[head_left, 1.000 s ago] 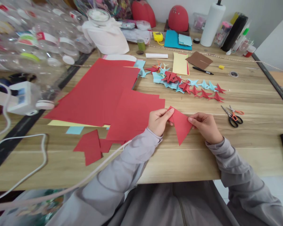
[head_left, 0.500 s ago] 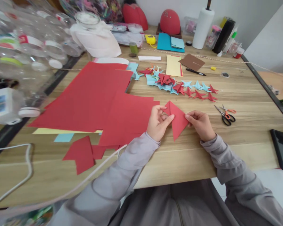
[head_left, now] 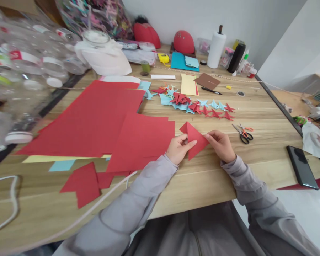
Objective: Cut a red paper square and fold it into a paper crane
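A small folded piece of red paper (head_left: 195, 138) is held up over the front of the table, its creased flaps forming triangles. My left hand (head_left: 178, 148) pinches its left lower part, thumb on the near face. At the paper's right corner, my right hand (head_left: 222, 145) grips between thumb and fingers. Large red paper sheets (head_left: 96, 121) lie stacked just left of my left hand. Beyond my hands runs a cluster of folded red and blue paper cranes (head_left: 194, 103). Scissors (head_left: 244, 134) with black handles rest to the right, beside a smaller orange-handled pair (head_left: 247, 128).
Folded red pieces (head_left: 86, 183) lie at the front left near a white cable (head_left: 96, 206). Plastic bottles (head_left: 29, 60) crowd the left side. A black phone (head_left: 302, 167) lies at the right edge. Yellow paper (head_left: 188, 84), a pen (head_left: 212, 91) and a tape measure (head_left: 163, 58) are farther back.
The view has shifted, so the table's things sit lower and farther left. Both hands keep hold of the red paper, whose upper left flap now stands out more.
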`<action>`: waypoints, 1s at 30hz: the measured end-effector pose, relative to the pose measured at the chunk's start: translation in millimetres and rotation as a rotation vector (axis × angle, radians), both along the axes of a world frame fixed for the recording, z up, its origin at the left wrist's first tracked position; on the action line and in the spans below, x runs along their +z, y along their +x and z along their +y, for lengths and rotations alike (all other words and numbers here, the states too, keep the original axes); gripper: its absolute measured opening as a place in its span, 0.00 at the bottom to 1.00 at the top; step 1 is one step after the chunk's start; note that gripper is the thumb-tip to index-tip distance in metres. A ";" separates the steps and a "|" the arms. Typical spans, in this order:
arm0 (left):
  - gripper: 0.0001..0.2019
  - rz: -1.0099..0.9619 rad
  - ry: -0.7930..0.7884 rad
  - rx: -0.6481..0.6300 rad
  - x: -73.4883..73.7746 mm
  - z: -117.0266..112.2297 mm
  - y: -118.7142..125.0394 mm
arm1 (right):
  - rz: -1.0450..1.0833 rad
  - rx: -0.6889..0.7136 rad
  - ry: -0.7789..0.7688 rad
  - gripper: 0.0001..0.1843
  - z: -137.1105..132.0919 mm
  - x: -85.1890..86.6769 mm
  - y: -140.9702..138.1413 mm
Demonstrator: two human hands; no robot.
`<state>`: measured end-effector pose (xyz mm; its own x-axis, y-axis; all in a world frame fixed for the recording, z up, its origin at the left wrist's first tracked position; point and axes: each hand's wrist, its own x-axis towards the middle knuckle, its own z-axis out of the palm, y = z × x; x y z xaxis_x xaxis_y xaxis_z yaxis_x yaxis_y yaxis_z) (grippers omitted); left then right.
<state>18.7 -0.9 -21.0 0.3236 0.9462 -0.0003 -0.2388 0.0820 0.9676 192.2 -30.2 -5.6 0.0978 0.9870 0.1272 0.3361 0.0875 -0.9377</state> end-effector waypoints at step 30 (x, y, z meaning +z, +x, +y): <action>0.16 -0.316 -0.347 0.095 11.7 3.9 -0.5 | -0.047 -0.226 0.250 0.23 2.0 -1.8 32.6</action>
<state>18.2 3.1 -9.3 0.2709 0.9329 -0.2373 -0.5387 0.3512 0.7658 224.8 -28.2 -7.4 0.2990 0.8785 0.3725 0.4156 0.2315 -0.8796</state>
